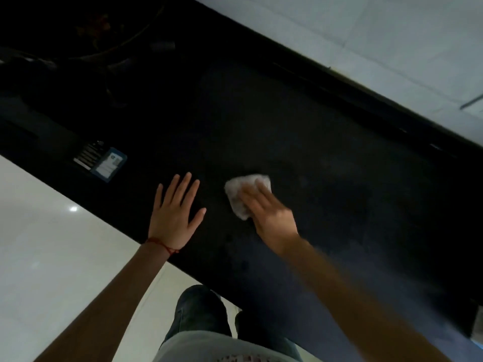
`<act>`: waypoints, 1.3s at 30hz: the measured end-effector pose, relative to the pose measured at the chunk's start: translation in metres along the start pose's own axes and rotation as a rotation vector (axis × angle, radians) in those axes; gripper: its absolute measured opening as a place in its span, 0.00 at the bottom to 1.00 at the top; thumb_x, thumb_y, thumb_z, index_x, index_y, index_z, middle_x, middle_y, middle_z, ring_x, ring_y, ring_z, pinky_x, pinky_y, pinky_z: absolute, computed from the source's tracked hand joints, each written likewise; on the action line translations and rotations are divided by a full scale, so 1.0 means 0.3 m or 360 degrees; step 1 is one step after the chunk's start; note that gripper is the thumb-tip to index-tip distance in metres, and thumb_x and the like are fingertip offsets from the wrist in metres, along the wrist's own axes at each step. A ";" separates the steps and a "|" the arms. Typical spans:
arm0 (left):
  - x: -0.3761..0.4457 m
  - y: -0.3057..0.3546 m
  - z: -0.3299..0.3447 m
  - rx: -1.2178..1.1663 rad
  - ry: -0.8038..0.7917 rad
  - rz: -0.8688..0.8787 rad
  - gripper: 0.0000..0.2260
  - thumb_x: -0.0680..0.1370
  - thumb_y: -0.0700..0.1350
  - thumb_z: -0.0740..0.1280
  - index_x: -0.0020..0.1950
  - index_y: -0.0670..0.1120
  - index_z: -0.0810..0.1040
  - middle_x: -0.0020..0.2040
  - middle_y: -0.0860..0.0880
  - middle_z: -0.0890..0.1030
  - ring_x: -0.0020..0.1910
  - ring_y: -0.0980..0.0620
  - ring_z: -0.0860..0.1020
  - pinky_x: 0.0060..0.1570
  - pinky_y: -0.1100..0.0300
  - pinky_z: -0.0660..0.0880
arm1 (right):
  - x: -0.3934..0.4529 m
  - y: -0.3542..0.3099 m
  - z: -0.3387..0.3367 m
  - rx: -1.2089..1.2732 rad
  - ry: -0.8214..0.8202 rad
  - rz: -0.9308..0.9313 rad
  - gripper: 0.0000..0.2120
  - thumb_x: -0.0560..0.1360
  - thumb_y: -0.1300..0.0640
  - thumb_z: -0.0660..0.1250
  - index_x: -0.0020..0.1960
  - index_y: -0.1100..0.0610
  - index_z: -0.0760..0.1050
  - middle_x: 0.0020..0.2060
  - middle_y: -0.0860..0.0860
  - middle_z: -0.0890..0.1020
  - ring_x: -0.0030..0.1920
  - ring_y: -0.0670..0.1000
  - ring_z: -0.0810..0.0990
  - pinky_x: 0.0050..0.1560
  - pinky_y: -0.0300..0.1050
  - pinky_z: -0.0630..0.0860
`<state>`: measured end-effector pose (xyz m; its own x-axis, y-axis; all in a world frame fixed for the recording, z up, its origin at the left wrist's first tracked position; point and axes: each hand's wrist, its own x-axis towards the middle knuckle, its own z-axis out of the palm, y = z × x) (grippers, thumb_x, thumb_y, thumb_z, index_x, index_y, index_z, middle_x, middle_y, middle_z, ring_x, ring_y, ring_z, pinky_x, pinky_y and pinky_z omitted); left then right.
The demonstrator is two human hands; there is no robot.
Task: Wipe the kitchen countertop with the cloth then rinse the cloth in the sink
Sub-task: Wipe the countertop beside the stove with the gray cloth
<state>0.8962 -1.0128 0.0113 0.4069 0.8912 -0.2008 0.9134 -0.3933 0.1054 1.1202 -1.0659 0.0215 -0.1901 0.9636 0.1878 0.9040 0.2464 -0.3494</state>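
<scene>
Two hands are out over the dark bench (300, 121), and we see them from above. Our right hand (269, 218) lies on top of the cloth (239, 194), a pale crumpled wad resting on the bench; the fingers press flat over its near half, loosely curved rather than clenched, and the cloth's far and left edges stick out beyond the fingertips. This hand is blurred, so we cannot tell how firmly it grips. Our left hand (175, 212) sits just beside the cloth, apart from it, palm down on the bench with fingers spread wide and nothing held. A red thread (163, 245) circles its wrist.

Near the bench's front edge, left of the left hand, lies a blue-framed card (109, 164) next to a small striped label (87, 154). The far end of the bench is too dark to make out. Pale glossy floor (52, 244) shows below the front edge, and a light tiled wall (379, 35) rises behind the bench. Our dark trouser leg (198, 312) appears at the bottom.
</scene>
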 end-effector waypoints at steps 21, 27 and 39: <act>-0.029 -0.075 0.003 -0.0190 0.0168 -0.0136 0.25 0.75 0.55 0.56 0.67 0.43 0.68 0.70 0.41 0.71 0.71 0.46 0.62 0.68 0.44 0.60 | 0.274 -0.077 0.064 0.0027 -0.0065 0.0080 0.21 0.68 0.67 0.62 0.61 0.58 0.75 0.59 0.57 0.80 0.61 0.61 0.77 0.42 0.49 0.82; -0.057 -0.110 0.012 -0.0099 0.0080 -0.0235 0.27 0.76 0.55 0.53 0.71 0.43 0.64 0.72 0.42 0.67 0.72 0.45 0.61 0.71 0.48 0.55 | 0.361 0.063 0.029 -0.0054 0.0045 0.0050 0.23 0.65 0.70 0.62 0.59 0.60 0.76 0.58 0.59 0.80 0.58 0.62 0.79 0.40 0.55 0.83; -0.054 -0.103 0.009 -0.0109 0.0020 -0.0276 0.31 0.78 0.60 0.40 0.71 0.43 0.62 0.73 0.42 0.66 0.73 0.44 0.61 0.71 0.46 0.56 | 0.256 0.105 0.009 -0.0091 0.0272 0.0780 0.23 0.67 0.70 0.61 0.60 0.58 0.76 0.60 0.58 0.79 0.62 0.62 0.77 0.43 0.57 0.82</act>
<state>0.8613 -1.0158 0.0089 0.2426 0.9472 -0.2095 0.9665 -0.2174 0.1365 1.1331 -0.9839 0.0225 0.3217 0.9326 0.1634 0.8916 -0.2403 -0.3838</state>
